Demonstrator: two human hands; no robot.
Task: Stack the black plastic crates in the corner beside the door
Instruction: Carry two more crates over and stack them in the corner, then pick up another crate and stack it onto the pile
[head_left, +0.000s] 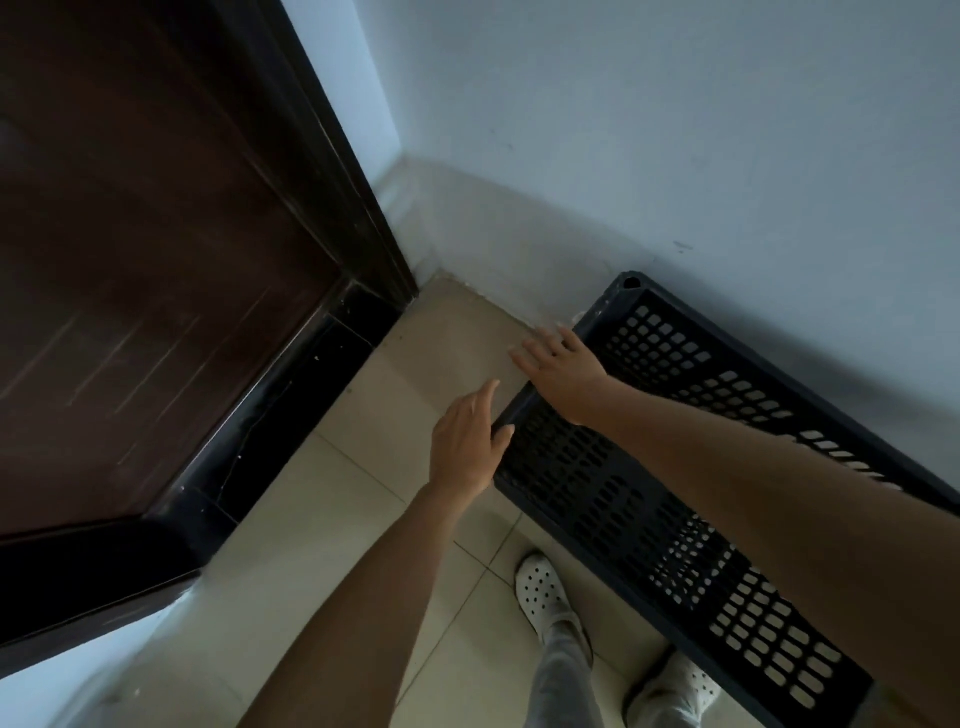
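A black plastic crate (675, 374) with perforated walls stands on the tiled floor against the pale wall, right of the corner by the dark wooden door (130, 234). My left hand (467, 441) is at the crate's near left corner, fingers straight, thumb touching the rim. My right hand (561, 364) lies over the crate's left edge with fingers spread and straight, holding nothing. My right forearm crosses over the crate and hides part of it.
The floor patch in the corner (457, 332) between door frame and crate is bare beige tile. The dark door frame and black threshold (291, 415) run along the left. My feet in white perforated shoes (540, 592) stand beside the crate's long side.
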